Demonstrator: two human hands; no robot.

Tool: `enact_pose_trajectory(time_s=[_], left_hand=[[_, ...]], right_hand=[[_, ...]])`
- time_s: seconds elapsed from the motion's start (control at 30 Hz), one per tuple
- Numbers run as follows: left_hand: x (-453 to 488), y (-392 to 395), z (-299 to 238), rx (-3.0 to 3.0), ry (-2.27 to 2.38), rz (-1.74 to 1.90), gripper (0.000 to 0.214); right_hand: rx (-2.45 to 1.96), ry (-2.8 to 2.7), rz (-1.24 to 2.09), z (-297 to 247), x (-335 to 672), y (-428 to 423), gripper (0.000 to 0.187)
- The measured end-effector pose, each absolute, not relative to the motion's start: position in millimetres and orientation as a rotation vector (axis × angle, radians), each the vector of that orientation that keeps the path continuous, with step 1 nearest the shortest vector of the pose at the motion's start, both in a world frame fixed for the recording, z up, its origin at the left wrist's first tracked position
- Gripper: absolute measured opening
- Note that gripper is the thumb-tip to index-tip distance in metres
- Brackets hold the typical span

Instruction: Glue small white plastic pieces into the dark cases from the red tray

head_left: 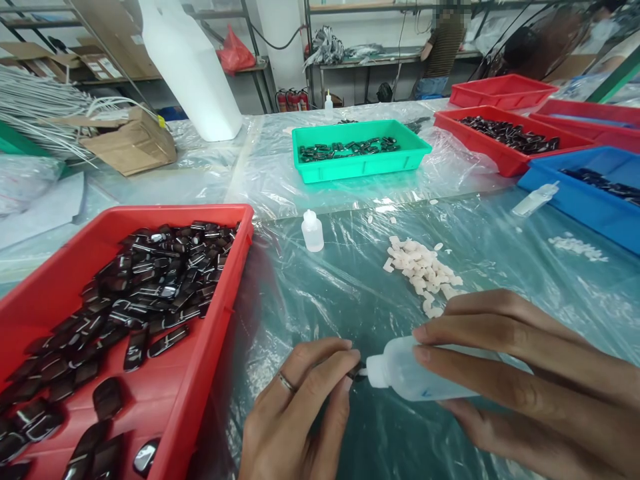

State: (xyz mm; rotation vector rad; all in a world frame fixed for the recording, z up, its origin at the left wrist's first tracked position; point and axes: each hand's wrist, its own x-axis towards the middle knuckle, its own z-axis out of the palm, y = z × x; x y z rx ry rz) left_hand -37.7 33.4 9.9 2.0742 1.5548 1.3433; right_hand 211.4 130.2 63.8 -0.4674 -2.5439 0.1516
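Note:
My left hand, with a ring on one finger, pinches a small dark glossy piece between thumb and fingertips. Most of that piece is hidden by the fingers. My right hand is wrapped round a translucent squeeze bottle, tipped on its side with its nozzle pointing left. The nozzle tip meets the dark piece, or is very close to it. Beyond the bottle lies a heap of small cream-white pieces. A red tray on the left holds many similar dark glossy pieces.
Past my hands stand a small white bottle and a green tray of dark pieces. Red trays and a blue tray are at the right. A big white jug and a cardboard box stand far left. A person is in the background.

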Motion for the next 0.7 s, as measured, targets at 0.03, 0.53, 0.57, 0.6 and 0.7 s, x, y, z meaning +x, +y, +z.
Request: enact_pose_trajectory(time_s=[0.03,0.53,0.57,0.6,0.7], left_hand=[[-37.6,33.4,10.0,2.063,1.553,1.342,0.038],[-35.9,32.3,11.7,2.072,1.558,1.332,0.037],[-36.0,32.3,11.8,2.071,1.558,1.334,0.037],[-35.9,32.3,11.9,2.071,1.559,1.333,0.038],[-35.1,33.1,12.1,2.071,1.571,1.333,0.037]], right_hand=[[-0.458,-2.546,0.125,63.5,213.1,130.5,0.046],[-0.578,-2.547,0.047,64.6,214.6,116.8,0.037],[-0.603,-2.521,0.047,63.0,213.8,114.2,0.037],[-0.627,-2.498,0.045,61.1,213.4,111.7,0.036],[-0.669,-2.467,0.055,56.3,213.9,105.8,0.036]])
